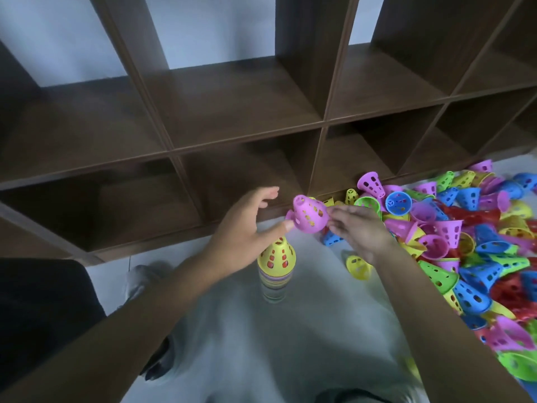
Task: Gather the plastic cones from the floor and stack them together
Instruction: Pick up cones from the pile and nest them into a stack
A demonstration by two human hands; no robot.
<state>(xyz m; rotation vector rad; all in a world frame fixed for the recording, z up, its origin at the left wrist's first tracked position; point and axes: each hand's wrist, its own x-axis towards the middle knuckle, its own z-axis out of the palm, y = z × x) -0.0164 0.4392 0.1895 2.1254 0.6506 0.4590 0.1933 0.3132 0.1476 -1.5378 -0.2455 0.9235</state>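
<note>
Perforated pink plastic cone (glossy), fingertips of both hands touching

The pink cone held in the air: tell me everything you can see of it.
The pink cone looks like glossy plastic, perforated with rows of small holes through which yellow shows. It is tilted, narrow closed top up-left, wide rim down-right. The right hand pinches its rim with the fingers; the left hand touches its other side with the thumb. It hangs above the yellow-topped stack on the floor.
</note>
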